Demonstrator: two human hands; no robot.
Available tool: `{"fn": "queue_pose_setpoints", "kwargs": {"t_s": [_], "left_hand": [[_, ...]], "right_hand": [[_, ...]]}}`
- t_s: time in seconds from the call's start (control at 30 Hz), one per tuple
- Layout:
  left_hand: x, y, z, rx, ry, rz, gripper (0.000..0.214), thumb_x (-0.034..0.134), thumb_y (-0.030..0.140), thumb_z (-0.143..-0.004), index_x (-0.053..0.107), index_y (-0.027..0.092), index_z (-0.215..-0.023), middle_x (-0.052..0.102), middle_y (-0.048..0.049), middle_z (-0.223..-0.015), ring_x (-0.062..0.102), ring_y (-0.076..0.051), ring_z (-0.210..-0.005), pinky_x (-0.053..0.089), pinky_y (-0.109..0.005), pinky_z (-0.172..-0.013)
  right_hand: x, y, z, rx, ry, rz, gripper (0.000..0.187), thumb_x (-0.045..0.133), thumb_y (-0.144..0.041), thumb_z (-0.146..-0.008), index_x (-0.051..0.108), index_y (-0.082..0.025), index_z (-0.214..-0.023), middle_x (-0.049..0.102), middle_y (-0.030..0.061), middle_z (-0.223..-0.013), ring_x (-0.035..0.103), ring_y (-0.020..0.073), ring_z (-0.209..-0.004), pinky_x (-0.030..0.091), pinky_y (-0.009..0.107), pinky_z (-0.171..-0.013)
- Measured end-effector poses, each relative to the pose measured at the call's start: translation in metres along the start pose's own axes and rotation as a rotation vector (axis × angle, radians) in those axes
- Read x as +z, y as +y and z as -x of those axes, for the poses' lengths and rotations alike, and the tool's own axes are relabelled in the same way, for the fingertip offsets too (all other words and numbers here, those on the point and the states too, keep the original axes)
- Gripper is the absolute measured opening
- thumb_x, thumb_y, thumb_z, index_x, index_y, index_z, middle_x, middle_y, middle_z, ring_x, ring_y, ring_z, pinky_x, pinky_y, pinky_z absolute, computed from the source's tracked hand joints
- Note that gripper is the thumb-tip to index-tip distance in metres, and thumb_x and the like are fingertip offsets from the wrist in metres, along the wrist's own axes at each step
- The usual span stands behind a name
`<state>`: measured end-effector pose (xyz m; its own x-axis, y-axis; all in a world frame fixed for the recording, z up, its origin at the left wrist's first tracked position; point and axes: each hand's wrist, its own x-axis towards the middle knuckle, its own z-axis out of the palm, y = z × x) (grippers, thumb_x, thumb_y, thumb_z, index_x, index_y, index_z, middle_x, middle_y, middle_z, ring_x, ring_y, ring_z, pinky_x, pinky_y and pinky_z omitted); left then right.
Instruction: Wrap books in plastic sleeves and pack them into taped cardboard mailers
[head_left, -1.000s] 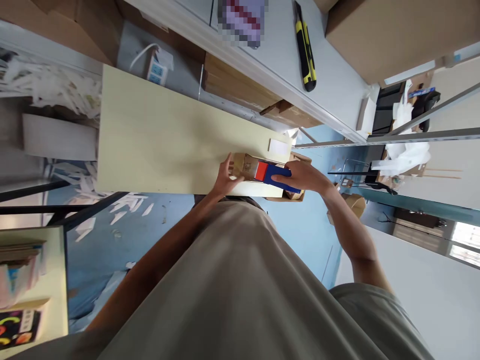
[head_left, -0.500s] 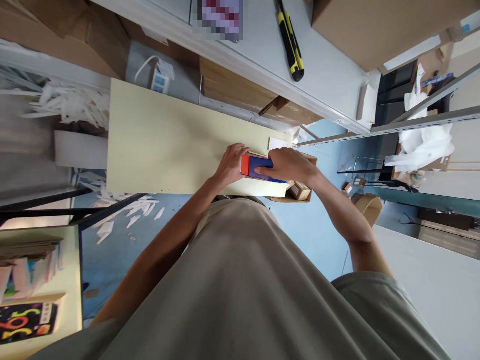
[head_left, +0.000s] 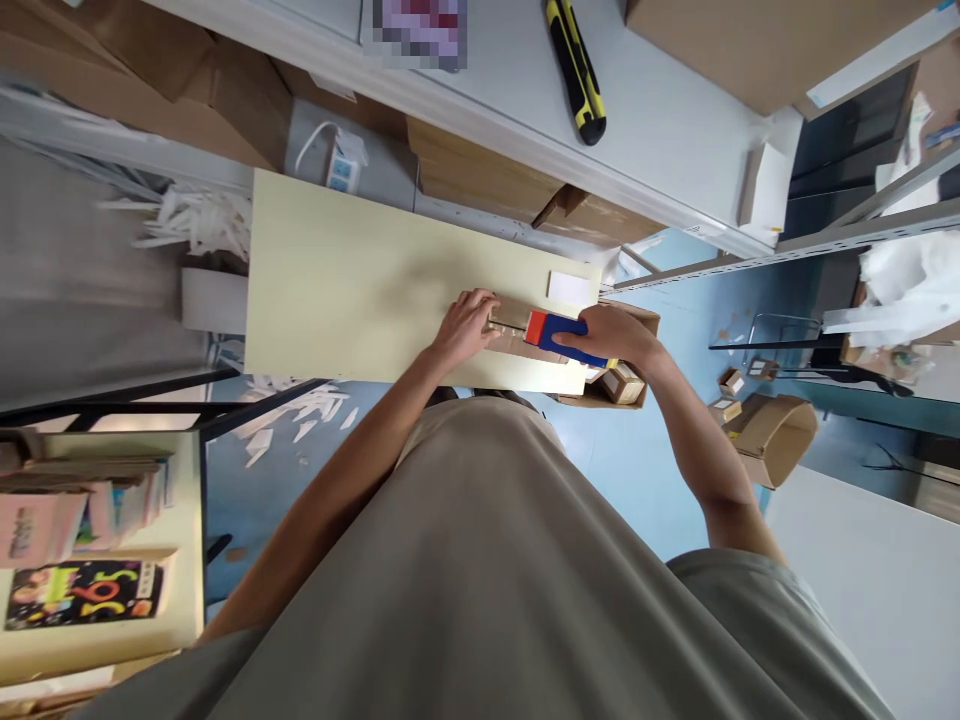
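Observation:
On the pale yellow tabletop (head_left: pixel 337 280) lies a small brown cardboard box (head_left: pixel 512 343) with a seam along its top. The fingers and thumb of my left hand (head_left: pixel 465 325) grip the box's left end. My right hand (head_left: pixel 611 333) is wrapped round a blue tape dispenser (head_left: pixel 570 336) with a red front end, tilted over the right part of the box. A shiny strip, seemingly tape, shows on the box between my hands. The box's right part is hidden by the dispenser and my right hand.
A white card (head_left: pixel 569 288) lies behind the box. An open carton (head_left: pixel 637 393) with small boxes stands beyond the table's right end. A yellow-black utility knife (head_left: pixel 576 75) rests on the grey shelf (head_left: pixel 660 140). White scraps (head_left: pixel 322 405) litter the floor at left.
My right hand and the tape dispenser have moved right, away from my left hand, exposing more of the box top. My left hand stays at the box's left end. The view has shifted slightly.

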<state>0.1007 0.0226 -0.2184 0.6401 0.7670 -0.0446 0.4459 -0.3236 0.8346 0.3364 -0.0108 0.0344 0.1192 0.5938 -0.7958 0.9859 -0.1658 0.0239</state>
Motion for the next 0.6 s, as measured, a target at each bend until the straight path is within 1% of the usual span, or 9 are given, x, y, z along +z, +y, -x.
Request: {"fn": "queue_pose_setpoints", "kwargs": {"t_s": [0.07, 0.13, 0.2, 0.23, 0.3, 0.4, 0.43, 0.5, 0.6], "left_hand": [[0.003, -0.002, 0.001, -0.02, -0.003, 0.036, 0.064, 0.086, 0.016, -0.086, 0.069, 0.022, -0.148, 0.06, -0.0134, -0.156, 0.058, -0.036, -0.145, 0.051, -0.052, -0.126], [0.007, -0.002, 0.003, -0.063, -0.009, 0.081, 0.071, 0.085, 0.013, -0.085, 0.066, 0.023, -0.153, 0.057, -0.0131, -0.158, 0.064, -0.033, -0.142, 0.055, -0.049, -0.125], [0.013, -0.001, 0.006, -0.148, 0.012, 0.145, 0.074, 0.085, 0.011, -0.083, 0.066, 0.023, -0.153, 0.058, -0.0135, -0.157, 0.072, -0.029, -0.128, 0.061, -0.046, -0.118], [0.016, 0.0, 0.008, -0.211, 0.041, 0.188, 0.073, 0.086, 0.012, -0.083, 0.066, 0.023, -0.152, 0.06, -0.0139, -0.155, 0.075, -0.028, -0.12, 0.064, -0.046, -0.113], [0.025, 0.005, 0.011, -0.35, 0.121, 0.287, 0.064, 0.086, 0.018, -0.084, 0.071, 0.022, -0.146, 0.068, -0.0141, -0.148, 0.079, -0.026, -0.11, 0.067, -0.044, -0.105], [0.038, 0.016, 0.014, -0.513, 0.248, 0.363, 0.034, 0.084, 0.036, -0.091, 0.081, 0.02, -0.121, 0.082, -0.0116, -0.121, 0.081, -0.028, -0.106, 0.067, -0.041, -0.1], [0.042, 0.02, 0.014, -0.548, 0.294, 0.345, 0.028, 0.082, 0.041, -0.094, 0.084, 0.021, -0.112, 0.085, -0.0105, -0.112, 0.082, -0.029, -0.104, 0.066, -0.041, -0.099], [0.05, 0.027, 0.012, -0.598, 0.396, 0.274, 0.026, 0.08, 0.047, -0.096, 0.086, 0.022, -0.1, 0.086, -0.0084, -0.102, 0.081, -0.029, -0.1, 0.065, -0.04, -0.096], [0.057, 0.032, 0.007, -0.629, 0.51, 0.201, 0.02, 0.08, 0.043, -0.095, 0.088, 0.025, -0.095, 0.087, -0.005, -0.1, 0.081, -0.028, -0.098, 0.063, -0.04, -0.095]], "right_hand": [[0.015, 0.018, -0.014, 0.017, -0.049, -0.06, 0.058, 0.064, -0.073, -0.107, 0.075, -0.018, -0.095, 0.083, 0.0164, -0.097, 0.077, 0.0282, -0.087, 0.048, 0.035, -0.071], [0.027, 0.028, -0.029, 0.034, -0.074, -0.104, 0.059, 0.065, -0.075, -0.106, 0.076, -0.018, -0.097, 0.084, 0.0164, -0.099, 0.077, 0.0279, -0.088, 0.05, 0.034, -0.071], [0.038, 0.034, -0.042, 0.045, -0.083, -0.128, 0.06, 0.068, -0.076, -0.104, 0.077, -0.016, -0.103, 0.084, 0.0169, -0.099, 0.078, 0.0292, -0.092, 0.052, 0.035, -0.074], [0.042, 0.036, -0.047, 0.042, -0.086, -0.141, 0.061, 0.069, -0.076, -0.103, 0.078, -0.015, -0.107, 0.084, 0.0173, -0.099, 0.079, 0.03, -0.094, 0.053, 0.036, -0.076], [0.05, 0.041, -0.055, 0.029, -0.085, -0.165, 0.063, 0.07, -0.076, -0.102, 0.078, -0.014, -0.113, 0.084, 0.0186, -0.101, 0.079, 0.0315, -0.098, 0.056, 0.038, -0.08], [0.059, 0.046, -0.062, 0.002, -0.061, -0.176, 0.066, 0.069, -0.075, -0.103, 0.078, -0.013, -0.122, 0.084, 0.0209, -0.107, 0.08, 0.0337, -0.104, 0.057, 0.039, -0.086], [0.061, 0.047, -0.063, -0.007, -0.052, -0.172, 0.066, 0.068, -0.075, -0.104, 0.077, -0.013, -0.125, 0.084, 0.0217, -0.109, 0.08, 0.0347, -0.107, 0.057, 0.039, -0.087], [0.063, 0.046, -0.063, -0.028, -0.037, -0.163, 0.064, 0.065, -0.071, -0.107, 0.077, -0.012, -0.129, 0.084, 0.0234, -0.114, 0.08, 0.0364, -0.112, 0.056, 0.038, -0.089], [0.062, 0.05, -0.059, -0.069, -0.031, -0.168, 0.057, 0.064, -0.065, -0.109, 0.077, -0.013, -0.126, 0.084, 0.0237, -0.116, 0.08, 0.0366, -0.112, 0.055, 0.037, -0.086]]}}
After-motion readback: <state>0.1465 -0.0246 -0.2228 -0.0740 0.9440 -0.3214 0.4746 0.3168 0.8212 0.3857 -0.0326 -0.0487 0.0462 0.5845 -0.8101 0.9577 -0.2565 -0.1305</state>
